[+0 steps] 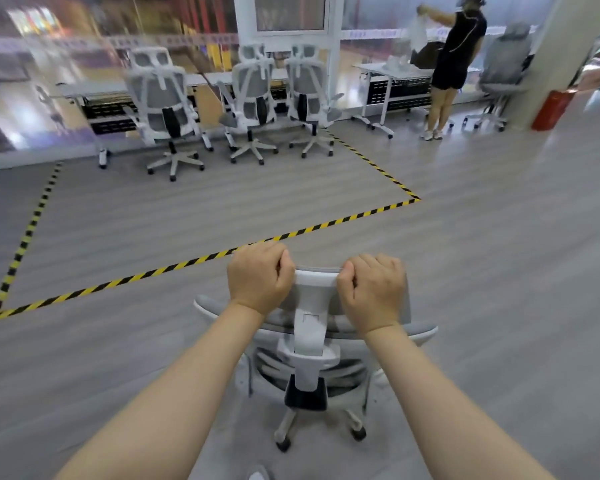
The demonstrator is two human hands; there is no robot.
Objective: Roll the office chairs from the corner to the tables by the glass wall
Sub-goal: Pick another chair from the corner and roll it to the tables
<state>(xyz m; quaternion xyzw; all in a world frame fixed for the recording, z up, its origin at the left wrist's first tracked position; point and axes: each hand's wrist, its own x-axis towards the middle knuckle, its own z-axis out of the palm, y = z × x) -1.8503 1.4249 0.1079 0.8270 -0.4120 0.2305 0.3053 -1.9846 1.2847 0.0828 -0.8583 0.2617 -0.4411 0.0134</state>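
**Both hands on the headrest**

Left hand [260, 279] and right hand [373, 292] clenched around the top edge of a white-framed office chair's headrest [317, 279], one at each end, knuckles up. Chair [312, 355] close in front, seen from behind and above, castors on grey plank flooring, just outside the yellow-and-black floor tape [222, 253]. Beyond the taped area, three matching mesh-back chairs [253, 98] parked side by side at the long white tables [94, 89] by the glass wall. Further right, a person in black [456, 57] standing at another table [381, 69], beside a grey chair [504, 69] and a red fire extinguisher [551, 110].
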